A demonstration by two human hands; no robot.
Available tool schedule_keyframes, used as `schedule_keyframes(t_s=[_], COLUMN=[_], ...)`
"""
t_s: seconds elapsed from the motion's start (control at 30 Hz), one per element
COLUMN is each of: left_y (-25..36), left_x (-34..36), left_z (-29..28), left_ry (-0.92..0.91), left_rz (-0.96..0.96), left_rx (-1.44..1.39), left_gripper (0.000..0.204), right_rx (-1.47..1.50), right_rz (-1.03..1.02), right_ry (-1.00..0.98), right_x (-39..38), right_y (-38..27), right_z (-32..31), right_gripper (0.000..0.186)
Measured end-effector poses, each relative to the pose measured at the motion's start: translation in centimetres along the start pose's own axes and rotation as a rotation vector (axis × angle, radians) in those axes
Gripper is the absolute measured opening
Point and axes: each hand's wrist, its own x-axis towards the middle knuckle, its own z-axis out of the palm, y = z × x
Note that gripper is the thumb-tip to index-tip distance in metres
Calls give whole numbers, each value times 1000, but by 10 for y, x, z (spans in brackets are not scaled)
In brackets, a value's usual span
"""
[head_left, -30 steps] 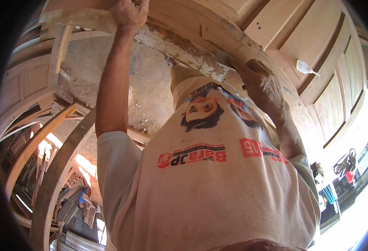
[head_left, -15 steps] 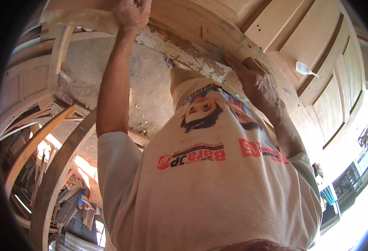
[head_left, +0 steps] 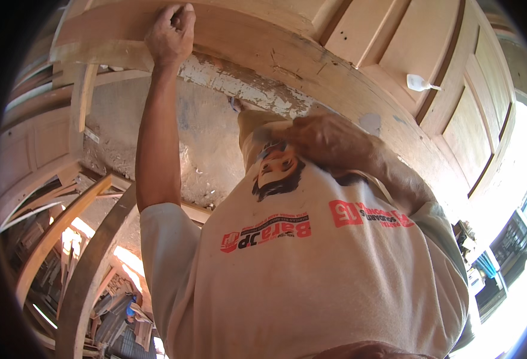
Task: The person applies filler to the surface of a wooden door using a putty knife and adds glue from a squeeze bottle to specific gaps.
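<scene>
My left hand (head_left: 170, 37) is closed, thumb against curled fingers, low over a long flat wooden board (head_left: 239, 30) at the far side. What it grips, if anything, I cannot make out. My right hand (head_left: 320, 134) is bent inward in front of my shirt (head_left: 329, 281), close to the near edge of the workbench (head_left: 329, 90). Its fingers point left and are partly hidden and blurred, so their hold does not show. Flaking pale paint covers part of the bench's edge. Beyond lies a panelled wooden door (head_left: 419, 42).
A white squeeze bottle (head_left: 418, 82) with a thin nozzle lies on the door at the right. To the left stand a curved wooden frame piece (head_left: 96, 257) and another panelled door (head_left: 39, 134). Scrap timber (head_left: 117, 305) is piled at the lower left.
My right hand has come off the bench top and drawn back left toward my shirt. My left hand has shifted slightly left and nearer, still closed. The view has shifted a little.
</scene>
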Motion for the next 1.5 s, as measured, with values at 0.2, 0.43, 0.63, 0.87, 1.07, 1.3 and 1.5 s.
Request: schedule_keyframes(t_s=[0.2, 0.43, 0.63, 0.87, 1.07, 1.3, 1.5], left_y=[62, 135, 125, 196, 191, 194, 209], left_x=[-31, -148, -174, -124, -167, -127, -162], left_z=[1, -7, -82, -13, -11, 4, 3], left_ry=[-189, -449, -637, -375, -977, -460, -903], left_rz=[183, 626, 367, 547, 705, 687, 747], left_rx=[-125, -73, -290, -2, -572, -183, -620], left_gripper=[64, 68, 49, 58, 51, 47, 46], right_rx=[342, 442, 520, 354, 331, 222, 50], right_rz=[231, 478, 752, 732, 731, 787, 874], right_ry=[161, 312, 489, 469, 613, 936, 1288], right_x=[-27, -85, -128, -136, -143, -137, -163], right_y=[-3, 24, 23, 23, 7, 7, 23], right_z=[-10, -23, -28, -16, -7, -1, -24], right_gripper=[35, 34, 37, 34, 15, 15, 21])
